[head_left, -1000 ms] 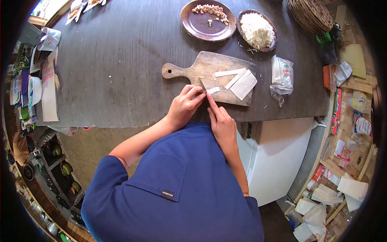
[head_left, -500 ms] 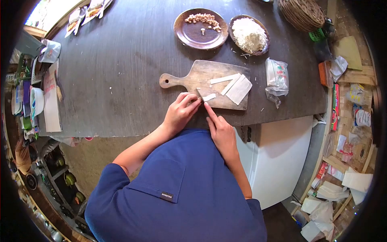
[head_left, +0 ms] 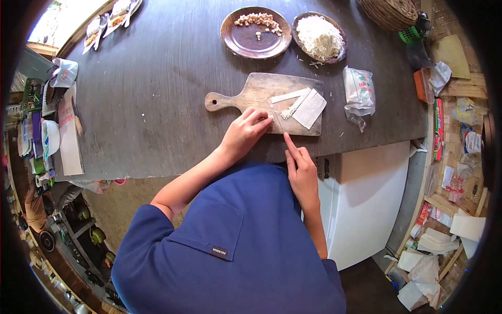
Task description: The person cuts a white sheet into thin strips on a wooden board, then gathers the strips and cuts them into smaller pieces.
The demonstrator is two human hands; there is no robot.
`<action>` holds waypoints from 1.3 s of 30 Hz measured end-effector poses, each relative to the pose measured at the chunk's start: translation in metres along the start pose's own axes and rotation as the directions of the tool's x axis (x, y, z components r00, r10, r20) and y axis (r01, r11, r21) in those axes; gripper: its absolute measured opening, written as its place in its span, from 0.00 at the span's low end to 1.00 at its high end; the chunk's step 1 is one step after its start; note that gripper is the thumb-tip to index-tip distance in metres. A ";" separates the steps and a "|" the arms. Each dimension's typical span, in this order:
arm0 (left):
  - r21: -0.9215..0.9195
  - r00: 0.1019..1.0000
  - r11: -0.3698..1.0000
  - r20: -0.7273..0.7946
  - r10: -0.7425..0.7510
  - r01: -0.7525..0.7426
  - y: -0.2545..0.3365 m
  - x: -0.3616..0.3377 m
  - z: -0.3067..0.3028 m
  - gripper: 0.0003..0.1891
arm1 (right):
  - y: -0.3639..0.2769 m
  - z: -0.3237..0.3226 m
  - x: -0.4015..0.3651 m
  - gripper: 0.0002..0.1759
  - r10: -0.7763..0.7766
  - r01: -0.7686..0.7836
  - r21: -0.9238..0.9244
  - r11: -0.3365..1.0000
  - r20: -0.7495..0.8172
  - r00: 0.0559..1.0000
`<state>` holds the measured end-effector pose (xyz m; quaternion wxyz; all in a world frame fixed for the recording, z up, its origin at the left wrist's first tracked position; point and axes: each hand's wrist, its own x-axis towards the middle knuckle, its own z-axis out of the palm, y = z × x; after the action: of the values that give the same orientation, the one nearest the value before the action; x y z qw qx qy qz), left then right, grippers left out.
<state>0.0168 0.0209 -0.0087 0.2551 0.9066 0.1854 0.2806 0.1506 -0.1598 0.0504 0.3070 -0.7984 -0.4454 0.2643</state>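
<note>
A wooden cutting board point(head_left: 251, 97) with a round handle lies near the table's front edge. My left hand point(head_left: 247, 131) rests at its lower edge, fingers pinched together on a small pale piece. My right hand point(head_left: 301, 170) grips a thin knife point(head_left: 278, 122), index finger stretched along it, the blade lying over the board beside my left fingertips. Right of the blade are a pale flat sheet point(head_left: 310, 109), a long pale strip point(head_left: 287, 96) and small cut bits point(head_left: 286, 113).
Behind the board stand a brown plate point(head_left: 235, 43) with small brown cubes and a bowl point(head_left: 342, 52) of white shreds. A plastic packet point(head_left: 359, 93) lies right of the board. A wicker basket point(head_left: 389, 13) sits at the back right, cardboard point(head_left: 69, 137) at the left.
My right hand and the knife have moved right, away from my left fingertips. My left hand has shifted slightly up and right. Small cut bits now lie beside the sheet.
</note>
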 end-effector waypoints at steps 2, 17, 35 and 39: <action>0.031 1.000 1.000 0.009 -0.002 0.002 0.002 -0.002 -0.001 0.17 | 0.002 0.000 -0.008 0.28 -0.004 0.003 -0.044 0.999 -0.029 1.000; 0.100 0.999 0.995 0.050 0.008 -0.013 0.004 -0.005 -0.003 0.15 | -0.023 0.001 -0.021 0.30 0.072 -0.068 -0.195 0.978 0.009 0.997; 0.134 0.999 0.991 0.039 -0.029 0.024 0.009 -0.003 -0.003 0.18 | -0.004 0.020 -0.009 0.29 -0.011 0.006 -0.170 0.985 -0.024 1.000; 0.150 0.999 0.988 0.025 -0.035 0.031 0.010 -0.006 0.001 0.18 | -0.002 0.026 0.013 0.29 -0.035 0.031 -0.103 0.994 -0.034 0.999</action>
<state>0.0143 0.0093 -0.0061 0.1937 0.9237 0.2175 0.2490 0.1373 -0.1411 0.0329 0.2778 -0.8102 -0.4661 0.2218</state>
